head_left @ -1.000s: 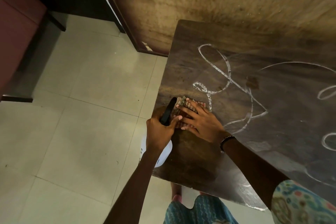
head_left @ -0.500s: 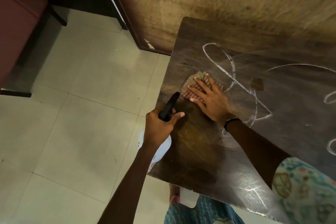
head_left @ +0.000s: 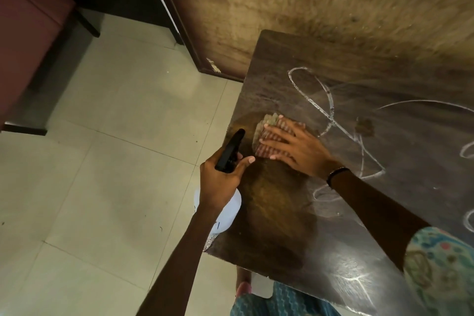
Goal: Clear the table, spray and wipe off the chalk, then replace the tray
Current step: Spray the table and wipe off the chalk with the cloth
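Note:
A dark wooden table (head_left: 282, 226) stands against the wall, marked with white chalk loops (head_left: 331, 110) on its middle and right. My right hand (head_left: 295, 149) lies flat, fingers spread, pressing a striped cloth (head_left: 266, 128) onto the table near its left edge. My left hand (head_left: 220, 179) grips a spray bottle with a black trigger head (head_left: 229, 154) and a white body (head_left: 225, 215), held just off the table's left edge. A wet, chalk-free patch lies below the cloth. No tray is in view.
A rough tan wall (head_left: 320, 2) runs behind the table. Pale floor tiles (head_left: 102, 161) spread to the left. A maroon piece of furniture (head_left: 23, 33) stands at the far left and a dark door frame (head_left: 179, 28) at the back.
My right hand pushed the cloth away from me along the table's left side, then drew it slightly left toward the edge. The left hand with the bottle stayed about where it was.

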Motion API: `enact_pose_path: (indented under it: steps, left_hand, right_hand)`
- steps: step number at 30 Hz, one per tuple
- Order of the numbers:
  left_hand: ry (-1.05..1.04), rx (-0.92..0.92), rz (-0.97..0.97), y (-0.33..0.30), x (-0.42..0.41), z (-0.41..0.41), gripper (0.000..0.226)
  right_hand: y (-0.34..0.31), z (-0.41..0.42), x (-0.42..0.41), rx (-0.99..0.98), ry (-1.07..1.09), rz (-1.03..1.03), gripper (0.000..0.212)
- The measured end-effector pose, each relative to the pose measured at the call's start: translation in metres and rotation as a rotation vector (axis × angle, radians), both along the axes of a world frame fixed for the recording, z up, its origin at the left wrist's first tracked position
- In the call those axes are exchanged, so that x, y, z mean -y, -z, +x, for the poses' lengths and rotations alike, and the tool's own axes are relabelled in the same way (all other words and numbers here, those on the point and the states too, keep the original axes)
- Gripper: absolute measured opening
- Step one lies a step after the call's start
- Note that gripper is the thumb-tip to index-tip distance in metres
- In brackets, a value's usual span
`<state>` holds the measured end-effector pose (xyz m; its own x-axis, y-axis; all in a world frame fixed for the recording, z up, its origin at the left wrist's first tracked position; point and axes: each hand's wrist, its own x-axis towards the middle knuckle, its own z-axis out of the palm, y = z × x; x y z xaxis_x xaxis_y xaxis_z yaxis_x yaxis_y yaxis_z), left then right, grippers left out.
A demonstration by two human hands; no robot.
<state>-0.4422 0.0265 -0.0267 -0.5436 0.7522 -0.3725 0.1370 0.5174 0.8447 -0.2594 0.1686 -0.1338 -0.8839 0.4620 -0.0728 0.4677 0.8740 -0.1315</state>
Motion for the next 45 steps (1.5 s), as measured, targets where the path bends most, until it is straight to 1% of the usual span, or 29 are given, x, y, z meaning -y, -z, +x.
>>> enact_pose_path:
  steps: [3,5,7,9,11,13,15,17,18,19,21,22,24,27,30,31,32,34,37,39,42,45]
  left_hand:
    - [0.017,-0.007,0.043,0.0,-0.004,0.0,0.032]
    - [0.022,-0.007,0.059,0.0,-0.006,0.0,0.038]
    - [0.019,-0.021,0.055,0.002,-0.01,0.001,0.04]
    - [0.0,-0.023,0.037,0.002,-0.015,0.004,0.04]
    - [0.012,-0.027,0.038,0.001,-0.021,0.006,0.043]
    - [0.035,-0.017,0.038,-0.001,-0.028,0.009,0.044]
    - [0.064,-0.004,0.055,-0.004,-0.036,0.012,0.049]
    - [0.072,0.024,0.057,-0.005,-0.046,0.016,0.06]
    - [0.071,0.029,0.045,-0.006,-0.05,0.018,0.061]
    - [0.072,0.025,0.027,-0.005,-0.055,0.02,0.055]
    - [0.067,-0.022,-0.004,-0.002,-0.063,0.023,0.031]
    - [0.055,-0.055,-0.014,-0.002,-0.066,0.026,0.023]
    - [0.025,-0.089,-0.04,-0.001,-0.07,0.029,0.026]
    - [0.031,-0.061,-0.063,0.002,-0.073,0.029,0.026]
    - [0.068,0.002,-0.062,0.004,-0.075,0.029,0.049]
    - [0.086,0.003,-0.07,0.005,-0.076,0.03,0.053]
    - [0.098,-0.001,-0.076,0.006,-0.077,0.031,0.053]
    - [0.093,-0.021,-0.076,0.007,-0.079,0.034,0.047]
    - [0.074,-0.121,-0.084,0.011,-0.081,0.037,0.039]
    - [0.095,-0.173,-0.106,0.013,-0.08,0.036,0.039]
    - [0.106,-0.132,-0.107,0.016,-0.081,0.032,0.044]
    - [0.094,-0.12,-0.12,0.017,-0.084,0.026,0.04]
  right_hand:
    - [-0.008,-0.033,-0.016,0.004,0.24,-0.079,0.05]
    - [-0.005,-0.066,-0.016,0.019,0.299,-0.118,0.051]
    - [-0.002,-0.093,-0.007,0.061,0.207,-0.119,0.05]
    - [0.0,-0.101,0.008,0.09,0.053,-0.046,0.046]
    - [-0.002,-0.085,0.023,-0.006,-0.022,-0.013,0.042]
    - [-0.009,-0.051,0.028,-0.098,-0.112,-0.004,0.047]
    - [-0.005,-0.015,0.019,-0.084,-0.173,0.04,0.049]
    - [-0.004,0.011,0.004,-0.062,-0.093,0.03,0.048]
    - [-0.004,0.019,-0.003,-0.042,-0.023,0.002,0.048]
    - [-0.005,0.026,-0.01,-0.022,0.05,-0.029,0.048]
    - [-0.007,0.034,-0.02,0.011,0.125,-0.061,0.049]
    - [-0.008,0.035,-0.023,0.024,0.133,-0.061,0.049]
    - [-0.01,0.035,-0.026,0.025,0.128,-0.056,0.049]
    - [-0.011,0.034,-0.024,0.012,0.139,-0.06,0.05]
    - [-0.012,0.035,-0.024,-0.011,0.142,-0.055,0.05]
    - [-0.012,0.035,-0.024,-0.012,0.143,-0.051,0.049]
    - [-0.012,0.035,-0.024,-0.007,0.145,-0.045,0.049]
    - [-0.011,0.034,-0.024,-0.003,0.139,-0.04,0.049]
    - [-0.009,0.034,-0.025,-0.007,0.137,-0.055,0.049]
    - [-0.007,0.035,-0.026,0.003,0.14,-0.071,0.05]
    - [-0.007,0.035,-0.027,0.005,0.145,-0.09,0.05]
    - [-0.008,0.035,-0.03,-0.015,0.177,-0.114,0.05]
